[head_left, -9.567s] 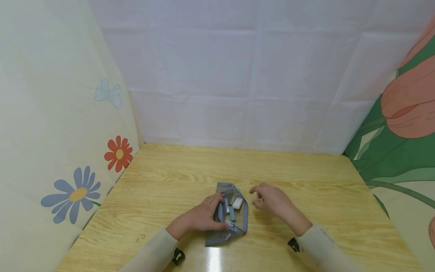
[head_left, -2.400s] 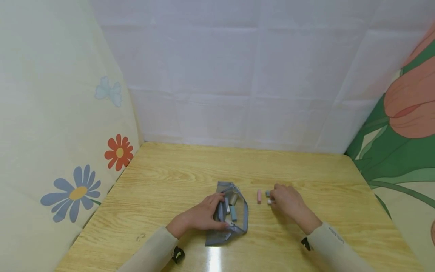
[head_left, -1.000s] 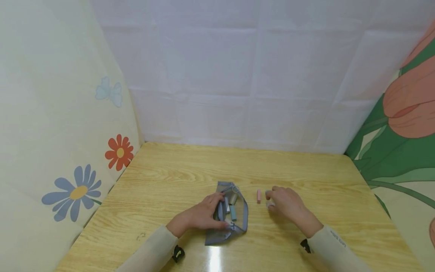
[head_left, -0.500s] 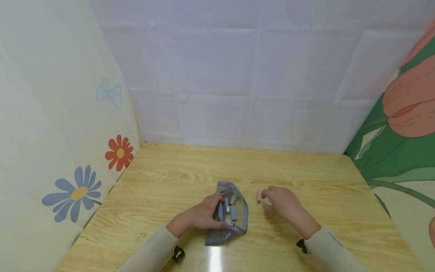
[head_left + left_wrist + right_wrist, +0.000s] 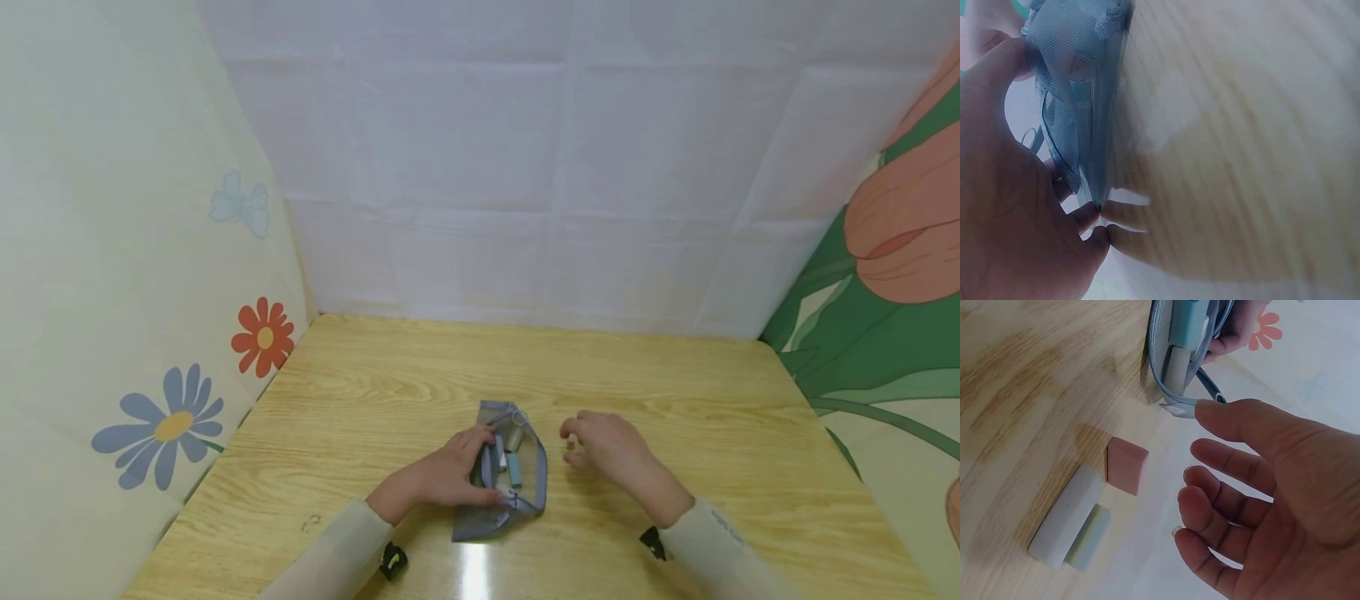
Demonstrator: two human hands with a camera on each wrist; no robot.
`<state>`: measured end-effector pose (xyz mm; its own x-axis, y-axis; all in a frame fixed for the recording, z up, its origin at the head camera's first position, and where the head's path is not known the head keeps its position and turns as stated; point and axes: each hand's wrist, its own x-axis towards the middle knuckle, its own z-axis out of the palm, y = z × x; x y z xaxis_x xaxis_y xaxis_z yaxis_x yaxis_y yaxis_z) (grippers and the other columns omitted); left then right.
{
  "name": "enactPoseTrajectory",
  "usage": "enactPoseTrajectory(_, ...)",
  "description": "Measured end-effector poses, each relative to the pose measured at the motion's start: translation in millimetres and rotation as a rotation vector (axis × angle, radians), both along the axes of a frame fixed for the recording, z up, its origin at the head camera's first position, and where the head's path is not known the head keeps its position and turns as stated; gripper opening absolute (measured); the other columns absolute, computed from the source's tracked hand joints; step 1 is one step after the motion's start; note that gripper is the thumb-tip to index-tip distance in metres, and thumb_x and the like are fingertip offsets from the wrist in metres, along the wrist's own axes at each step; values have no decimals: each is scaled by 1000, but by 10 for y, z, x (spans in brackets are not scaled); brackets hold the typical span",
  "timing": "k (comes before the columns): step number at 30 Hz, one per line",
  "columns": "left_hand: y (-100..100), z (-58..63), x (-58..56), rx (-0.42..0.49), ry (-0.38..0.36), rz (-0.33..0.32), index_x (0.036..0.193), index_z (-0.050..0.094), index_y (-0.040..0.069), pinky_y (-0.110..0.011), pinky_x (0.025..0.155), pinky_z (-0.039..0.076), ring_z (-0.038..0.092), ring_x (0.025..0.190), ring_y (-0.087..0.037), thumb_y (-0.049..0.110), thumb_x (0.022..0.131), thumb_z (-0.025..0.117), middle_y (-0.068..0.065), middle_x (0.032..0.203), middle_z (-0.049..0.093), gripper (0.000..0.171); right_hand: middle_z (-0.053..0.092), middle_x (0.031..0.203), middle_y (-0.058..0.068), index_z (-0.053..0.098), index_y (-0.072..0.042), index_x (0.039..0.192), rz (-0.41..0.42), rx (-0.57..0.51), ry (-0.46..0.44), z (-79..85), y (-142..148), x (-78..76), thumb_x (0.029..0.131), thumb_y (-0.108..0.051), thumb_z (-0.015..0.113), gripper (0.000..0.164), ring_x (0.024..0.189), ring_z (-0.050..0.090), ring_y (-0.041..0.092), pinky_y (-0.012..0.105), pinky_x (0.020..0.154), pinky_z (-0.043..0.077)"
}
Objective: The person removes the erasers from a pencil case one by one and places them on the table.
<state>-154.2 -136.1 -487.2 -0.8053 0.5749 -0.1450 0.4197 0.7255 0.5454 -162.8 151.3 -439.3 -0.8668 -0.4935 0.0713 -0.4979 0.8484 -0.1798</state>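
Note:
My left hand (image 5: pixel 446 473) grips the near side of a grey-blue mesh zip pouch (image 5: pixel 542 479), its thumb and fingers spreading the mouth apart. Inside lie a teal eraser-like block (image 5: pixel 513 470) and a few pale pieces. In the left wrist view, fingertips pinch the mesh (image 5: pixel 1100 94). My right hand (image 5: pixel 617 450) hovers just right of the pouch, fingers loosely bent, nothing between them. Below it in the right wrist view, a pink block (image 5: pixel 1126 465), a white block (image 5: pixel 1066 515) and a pale blue-yellow block (image 5: pixel 1089 537) rest on the table; the hand hides them in the head view.
The wood-grain table (image 5: pixel 390 367) is bounded by a white cloth (image 5: pixel 487 167) behind, a flower-printed cloth (image 5: pixel 172 250) at left and a tulip-printed one (image 5: pixel 900 333) at right. A small metal ring (image 5: pixel 520 417) sits at the pouch's far end.
Since the earliest frame, pink, white and bluish blocks have appeared on the table, and the white one has left the pouch. Lately my right hand has let go and moved left; my left stays put.

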Motion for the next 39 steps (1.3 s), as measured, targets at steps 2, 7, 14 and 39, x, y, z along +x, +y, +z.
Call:
enactPoseTrajectory(2,-3,-1,0,0,3,-2,147,35,12,-52,118,34,30,148,-32,64,84,69,-12,164,26,89,68,91,-2,75,-15,104,-2,-12,-18,6,-21,4,83,-25,84,25,71,62,12,31,64,55)
enactPoseTrajectory(7,-9,-6,0,6,11,-10,146,36,12,-51,118,34,31,146,-31,63,84,69,-12,163,27,87,69,92,-1,75,-15,105,3,-20,-37,20,-62,17,82,-25,85,27,76,65,14,32,67,56)
enactPoseTrajectory(14,-9,2,-1,8,4,-9,145,36,13,-51,117,35,32,146,-31,64,85,68,-11,163,26,85,69,89,1,74,-14,104,39,-35,-24,28,-101,39,82,-24,85,27,75,65,15,32,63,55)
enactPoseTrajectory(39,-5,9,5,3,5,-3,146,36,13,-52,116,36,31,146,-32,65,84,68,-11,164,26,87,66,89,-1,74,-16,108,121,-15,-30,-26,-315,45,82,-31,84,32,68,58,12,26,57,48)
